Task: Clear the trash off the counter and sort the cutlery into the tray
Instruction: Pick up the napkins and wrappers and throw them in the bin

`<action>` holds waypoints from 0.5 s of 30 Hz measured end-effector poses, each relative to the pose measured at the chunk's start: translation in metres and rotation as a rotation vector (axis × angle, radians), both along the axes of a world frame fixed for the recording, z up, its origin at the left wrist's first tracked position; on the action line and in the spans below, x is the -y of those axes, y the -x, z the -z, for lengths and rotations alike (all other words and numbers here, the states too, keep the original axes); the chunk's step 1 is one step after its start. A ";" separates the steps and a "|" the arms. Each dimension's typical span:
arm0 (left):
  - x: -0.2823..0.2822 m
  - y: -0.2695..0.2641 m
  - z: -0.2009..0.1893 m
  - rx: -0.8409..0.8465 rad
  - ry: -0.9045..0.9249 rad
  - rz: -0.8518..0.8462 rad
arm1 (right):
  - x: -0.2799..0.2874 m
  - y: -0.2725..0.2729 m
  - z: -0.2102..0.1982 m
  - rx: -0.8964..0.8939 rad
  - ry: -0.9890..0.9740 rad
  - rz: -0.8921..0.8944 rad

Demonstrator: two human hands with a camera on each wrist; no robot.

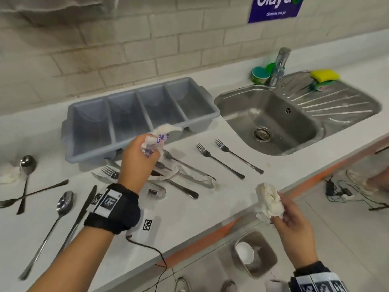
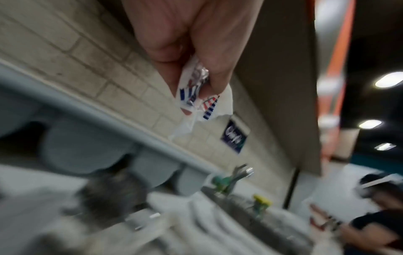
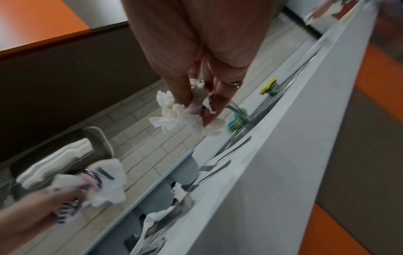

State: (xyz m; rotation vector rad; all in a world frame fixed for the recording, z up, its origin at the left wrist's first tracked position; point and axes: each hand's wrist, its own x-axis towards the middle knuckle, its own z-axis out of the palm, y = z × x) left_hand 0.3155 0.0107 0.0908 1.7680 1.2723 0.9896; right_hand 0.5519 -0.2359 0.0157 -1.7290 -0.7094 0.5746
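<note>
Trash is filling both grips: our right hand is clenching a crumpled napkin past the tabletop edge, with the steel bin on the floor almost straight below it, the nearer drop. Our left hand is pinching a printed wrapper with tissue over the cutlery, in front of the empty grey tray, farther from the bin.

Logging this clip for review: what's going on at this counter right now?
A person is clearing trash. The left hand grips a crumpled printed wrapper above the counter; the right hand holds a wadded white napkin past the counter's edge, above a bin on the floor. Forks, spoons and knives lie loose on the counter, and the grey cutlery tray looks empty.
</note>
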 end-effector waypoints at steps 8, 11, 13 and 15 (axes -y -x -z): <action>0.133 -0.129 0.036 0.103 0.412 0.620 | 0.102 -0.042 0.044 -0.118 0.052 0.400; 0.173 -0.182 0.112 -0.171 0.516 0.784 | 0.148 -0.057 0.078 -0.181 0.112 0.516; 0.192 -0.214 0.173 -0.372 0.551 0.818 | 0.178 -0.067 0.104 -0.250 0.161 0.571; 0.206 -0.241 0.233 -0.498 0.591 0.839 | 0.201 -0.074 0.125 -0.276 0.216 0.624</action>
